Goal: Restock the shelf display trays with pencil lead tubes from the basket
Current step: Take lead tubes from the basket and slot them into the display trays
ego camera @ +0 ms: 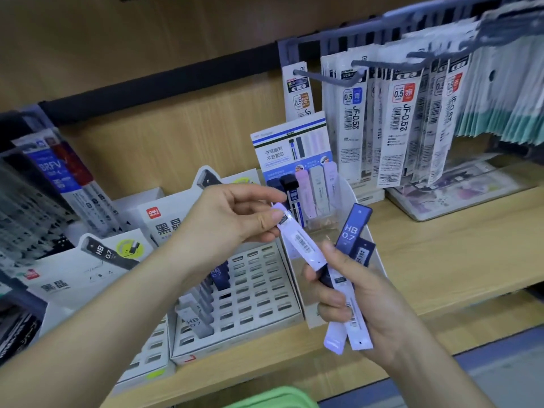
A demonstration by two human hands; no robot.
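Note:
My left hand (235, 214) pinches the top of a pale lilac lead tube (300, 238) between thumb and fingers. My right hand (353, 293) grips a bundle of tubes: a dark blue HB 0.7 tube (351, 229), another dark one and two pale ones (344, 328) pointing down. Both hands hover over a clear display tray (347, 195) that holds upright blue, pink, grey and lilac tubes. Left of it sits a white slotted tray (259, 287) with a few grey and blue HB 0.7 tubes in its left rows. The basket is not clearly in view.
White lead boxes (88, 269) with HB 0.7 cards stand at the left. Refill packs (406, 119) hang on grey pegs at upper right. The wooden shelf (456, 248) runs to the right. A green object (273, 399) shows at the bottom edge.

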